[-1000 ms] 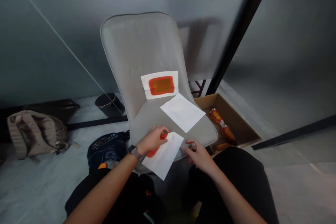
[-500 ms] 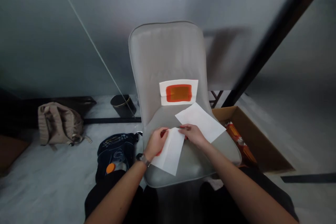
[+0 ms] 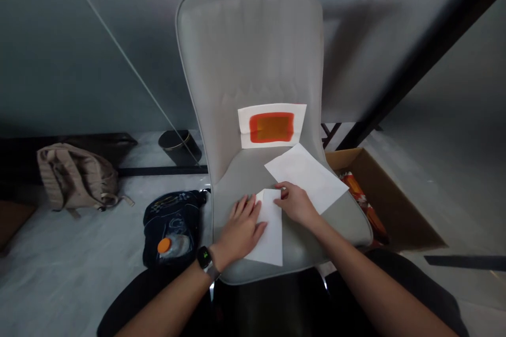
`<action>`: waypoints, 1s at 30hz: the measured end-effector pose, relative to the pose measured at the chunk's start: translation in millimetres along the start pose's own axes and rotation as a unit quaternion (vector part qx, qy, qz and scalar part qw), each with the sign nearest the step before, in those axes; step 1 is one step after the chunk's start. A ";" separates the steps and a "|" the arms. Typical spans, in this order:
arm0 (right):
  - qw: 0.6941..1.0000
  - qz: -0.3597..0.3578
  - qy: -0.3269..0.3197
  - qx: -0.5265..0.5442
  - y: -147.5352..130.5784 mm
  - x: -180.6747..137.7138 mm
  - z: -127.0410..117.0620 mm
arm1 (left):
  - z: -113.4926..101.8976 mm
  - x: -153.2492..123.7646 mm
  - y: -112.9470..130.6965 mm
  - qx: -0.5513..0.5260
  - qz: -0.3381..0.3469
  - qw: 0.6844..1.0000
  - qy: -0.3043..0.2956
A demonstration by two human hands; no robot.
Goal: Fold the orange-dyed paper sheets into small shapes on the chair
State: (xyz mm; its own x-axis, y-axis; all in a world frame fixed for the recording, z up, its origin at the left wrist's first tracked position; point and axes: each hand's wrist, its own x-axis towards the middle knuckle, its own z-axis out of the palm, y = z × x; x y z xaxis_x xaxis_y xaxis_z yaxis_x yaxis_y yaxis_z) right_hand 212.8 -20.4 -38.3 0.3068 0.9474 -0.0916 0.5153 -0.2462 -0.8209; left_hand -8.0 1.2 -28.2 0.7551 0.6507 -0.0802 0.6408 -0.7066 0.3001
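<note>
On the seat of a grey chair (image 3: 253, 52) lies a folded white sheet of paper (image 3: 272, 231). My left hand (image 3: 242, 229), with a watch at the wrist, rests flat on the sheet's left part, fingers stretched out. My right hand (image 3: 294, 202) pinches the sheet's upper right corner between thumb and fingers. Just behind, a second white sheet (image 3: 308, 174) lies at an angle, its near edge partly behind my right hand. Against the backrest leans a white sheet with an orange-red painted rectangle (image 3: 272, 127), browner in its middle.
An open cardboard box (image 3: 395, 210) holding orange packets (image 3: 366, 208) stands right of the chair. On the left floor are a dark blue bag (image 3: 174, 221), a bottle with an orange cap (image 3: 174, 246), a beige backpack (image 3: 79, 176) and a black bin (image 3: 179, 147).
My left hand has gone from gripping the folded sheet's edge to lying flat on it. The sheet now lies straighter and flatter. The view has shifted closer to the chair.
</note>
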 end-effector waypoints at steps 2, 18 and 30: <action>0.999 -0.032 0.016 0.009 1.7 -1.3 2.1 | -11.5 -0.4 4.5 -0.011 -0.003 1.000 0.000; 0.967 -0.223 0.094 -0.082 25.3 -8.7 20.3 | -19.4 12.2 -3.3 -0.044 0.038 0.998 0.029; 0.917 -0.353 0.004 -0.186 32.6 -18.7 14.7 | -4.1 22.8 -14.0 0.006 0.010 0.999 0.035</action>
State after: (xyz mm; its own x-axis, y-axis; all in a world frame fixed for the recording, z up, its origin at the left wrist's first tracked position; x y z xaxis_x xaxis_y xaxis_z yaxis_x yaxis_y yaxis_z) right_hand 212.2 -43.2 -71.6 -0.2034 0.8968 0.3929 0.8244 0.3733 -0.4254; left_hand -0.3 27.1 -30.3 0.7561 0.6544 -0.0069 0.6278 -0.7224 0.2897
